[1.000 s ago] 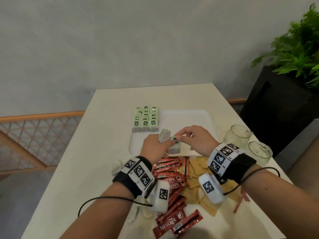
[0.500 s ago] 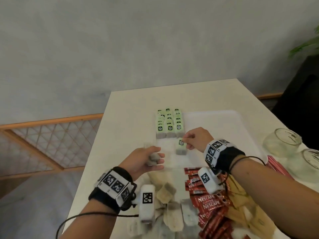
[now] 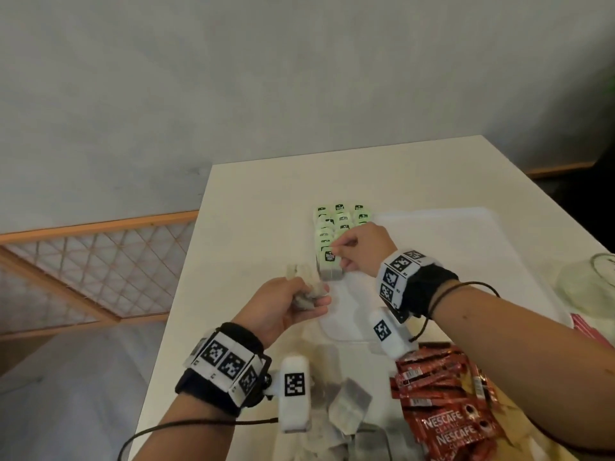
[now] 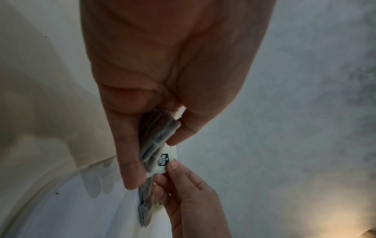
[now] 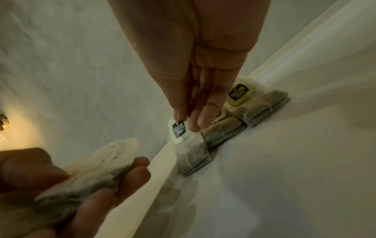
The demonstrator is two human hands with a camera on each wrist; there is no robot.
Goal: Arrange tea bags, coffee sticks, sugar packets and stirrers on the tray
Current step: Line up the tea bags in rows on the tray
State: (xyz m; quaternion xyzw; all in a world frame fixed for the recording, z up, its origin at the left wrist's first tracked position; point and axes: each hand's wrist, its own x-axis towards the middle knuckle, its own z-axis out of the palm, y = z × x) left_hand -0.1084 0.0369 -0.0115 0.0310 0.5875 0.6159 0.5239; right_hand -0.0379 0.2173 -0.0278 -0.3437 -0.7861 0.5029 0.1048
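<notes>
The white tray (image 3: pixel 466 261) carries three rows of green-tagged tea bags (image 3: pixel 339 224) along its far left side. My right hand (image 3: pixel 337 257) pinches the green tag (image 5: pixel 179 130) of a tea bag (image 5: pixel 192 157) that stands at the near end of the left row, just inside the tray's rim (image 5: pixel 142 185). To the left of it, above the table, my left hand (image 3: pixel 319 296) grips a small bunch of tea bags (image 3: pixel 304 287). The left wrist view shows that bunch (image 4: pixel 156 136) between thumb and fingers, with the right hand's fingertips (image 4: pixel 173 165) on the tag just beyond.
Loose tea bags (image 3: pixel 349 404) and a heap of red coffee sticks (image 3: pixel 442 404) lie on the table near me. Brown sugar packets (image 3: pixel 512 410) lie under the right arm. A glass jar (image 3: pixel 589 284) stands at the right. The table's left edge (image 3: pixel 179 277) is close.
My right hand has carried the tagged tea bag from the near part of the tray up to the end of the left row. The left hand has drawn apart, still holding its bunch.
</notes>
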